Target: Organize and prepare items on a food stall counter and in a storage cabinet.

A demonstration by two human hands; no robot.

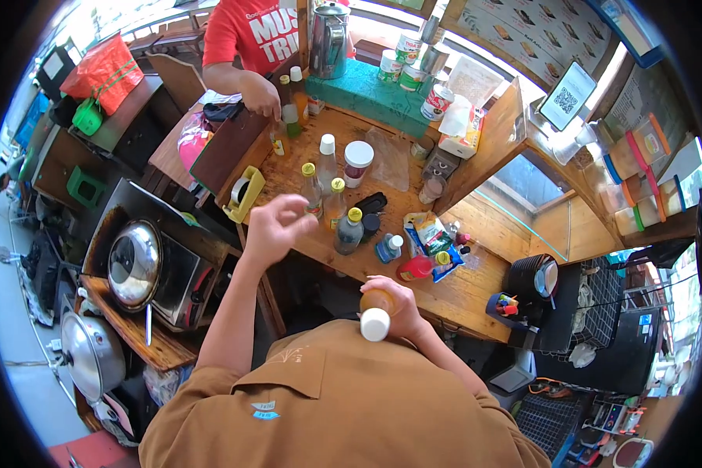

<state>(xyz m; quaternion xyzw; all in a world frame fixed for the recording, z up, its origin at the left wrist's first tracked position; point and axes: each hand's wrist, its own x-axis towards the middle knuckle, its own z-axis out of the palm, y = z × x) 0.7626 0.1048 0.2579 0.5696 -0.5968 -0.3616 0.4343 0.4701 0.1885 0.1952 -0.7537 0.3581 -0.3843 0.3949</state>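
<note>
My right hand (402, 307) is wrapped around an orange-filled bottle (377, 301) with a white cap, close against my chest. My left hand (279, 229) is raised over the front left edge of the wooden counter (398, 222), fingers curled but apart and holding nothing. Just beyond it stand yellow-capped bottles: a clear one (312, 190), an orange one (334, 207) and a dark one (348, 231). Behind them are a white-capped clear bottle (327, 153) and a white-lidded jar (358, 164). A blue bottle (388, 248) and a bottle of red liquid (415, 267) sit nearer the right hand.
Across the counter, a person in a red shirt (257, 35) has a hand (261, 96) at a small bottle (278, 140). A yellow tape dispenser (243, 193) sits at the left edge. Further left is a stove with a lidded pan (133, 263); a wooden glass-fronted case (526, 193) stands right.
</note>
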